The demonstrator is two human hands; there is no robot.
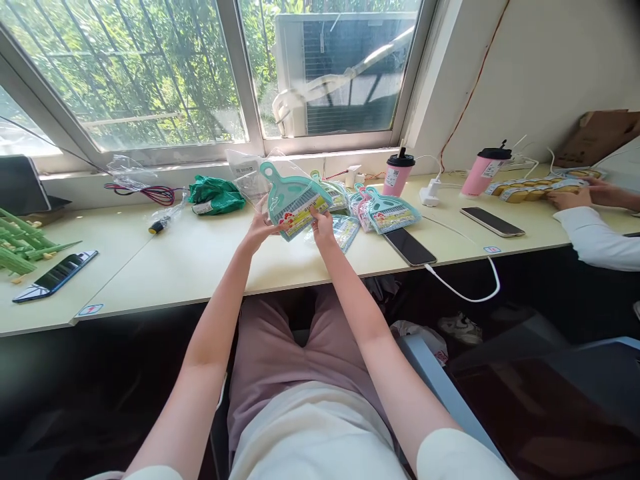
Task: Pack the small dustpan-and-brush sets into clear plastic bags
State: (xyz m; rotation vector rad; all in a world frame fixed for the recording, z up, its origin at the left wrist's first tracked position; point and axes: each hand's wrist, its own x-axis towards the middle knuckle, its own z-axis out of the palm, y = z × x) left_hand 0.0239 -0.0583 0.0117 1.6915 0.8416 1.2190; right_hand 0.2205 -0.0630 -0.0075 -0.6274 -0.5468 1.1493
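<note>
A mint-green small dustpan (293,193) with a printed label and clear wrapping is raised over the table, tilted, its looped handle pointing up and left. My left hand (260,230) is closed on its left lower edge. On the right, my right hand (323,225) pinches the label corner. Under and behind it lie more wrapped packs: a flat pack (345,230) and a greenish dustpan (334,192) farther back. To the right, another mint dustpan (393,212) leans on a pink dustpan (357,205).
A phone (411,247) lies partly under the packs; a white cable (493,290) hangs over the table edge. Behind are a green bag (216,195) and a pink cup (397,175). Another person's hands (573,199) touch yellow packs at right. Another phone (55,275) lies left.
</note>
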